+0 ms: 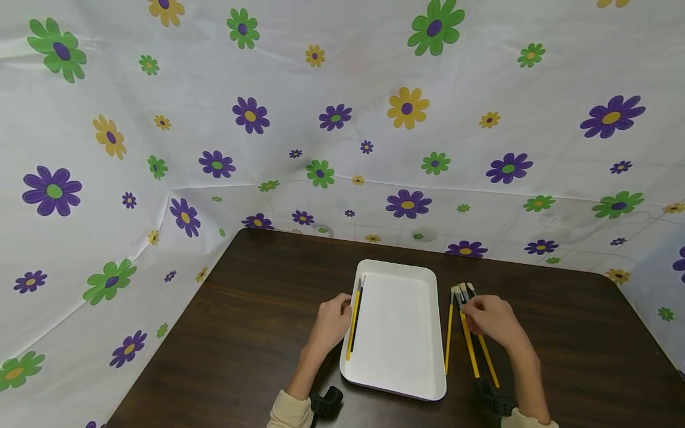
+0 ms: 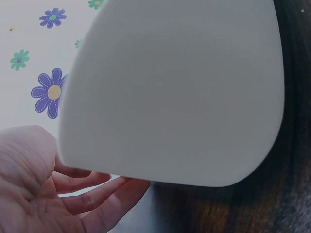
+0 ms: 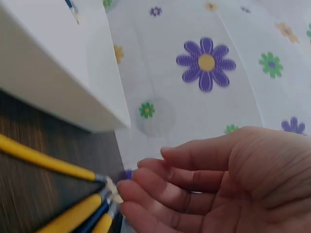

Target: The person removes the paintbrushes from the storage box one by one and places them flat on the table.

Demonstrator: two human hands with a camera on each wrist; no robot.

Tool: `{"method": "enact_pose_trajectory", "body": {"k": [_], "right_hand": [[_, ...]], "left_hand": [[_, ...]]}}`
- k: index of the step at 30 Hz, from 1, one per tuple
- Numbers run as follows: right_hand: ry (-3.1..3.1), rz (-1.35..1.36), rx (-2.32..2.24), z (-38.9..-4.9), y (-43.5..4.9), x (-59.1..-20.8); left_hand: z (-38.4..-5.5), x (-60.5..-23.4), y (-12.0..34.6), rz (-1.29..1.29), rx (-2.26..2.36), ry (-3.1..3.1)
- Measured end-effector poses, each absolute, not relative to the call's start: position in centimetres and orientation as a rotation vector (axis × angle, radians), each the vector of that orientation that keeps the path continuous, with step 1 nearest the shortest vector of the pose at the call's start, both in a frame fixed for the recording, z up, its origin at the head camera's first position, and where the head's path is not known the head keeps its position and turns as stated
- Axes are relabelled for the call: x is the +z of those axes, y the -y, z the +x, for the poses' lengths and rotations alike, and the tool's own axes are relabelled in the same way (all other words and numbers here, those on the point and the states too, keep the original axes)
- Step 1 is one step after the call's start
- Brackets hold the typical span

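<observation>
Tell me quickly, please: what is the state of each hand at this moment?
Left hand: at the left edge of the white tray; whether it grips cannot be told.
Right hand: open, holding nothing, near the paintbrushes.

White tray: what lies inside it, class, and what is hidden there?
In the white tray, a yellow-handled brush and a dark-handled brush lie side by side along its left side. Whatever is directly beneath them is covered.

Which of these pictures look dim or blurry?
Head view: bright and fairly crisp, the tray white; left wrist view: dimmer, the same tray looking grey; right wrist view: somewhat dim, the tray's near edge and yellow brush handles slightly soft.
</observation>
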State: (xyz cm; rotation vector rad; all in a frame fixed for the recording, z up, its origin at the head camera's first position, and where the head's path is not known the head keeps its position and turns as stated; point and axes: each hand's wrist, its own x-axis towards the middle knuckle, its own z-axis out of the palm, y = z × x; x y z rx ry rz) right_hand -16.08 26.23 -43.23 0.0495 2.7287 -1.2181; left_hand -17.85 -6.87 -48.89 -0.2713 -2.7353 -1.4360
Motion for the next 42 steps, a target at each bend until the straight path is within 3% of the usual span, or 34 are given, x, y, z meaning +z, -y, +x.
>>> {"method": "enact_pose_trajectory", "body": {"k": [26, 42], "right_hand": [[-2.756, -0.014, -1.451, -16.4, -20.9, -42.9], [-2.723, -0.053, -1.463, -16.6, -15.8, -44.5]], "left_hand": [[-17.9, -49.0, 6.8, -0.255, -1.423, 2.735], [-17.9, -49.0, 6.8, -0.272, -1.431, 2.726]]}}
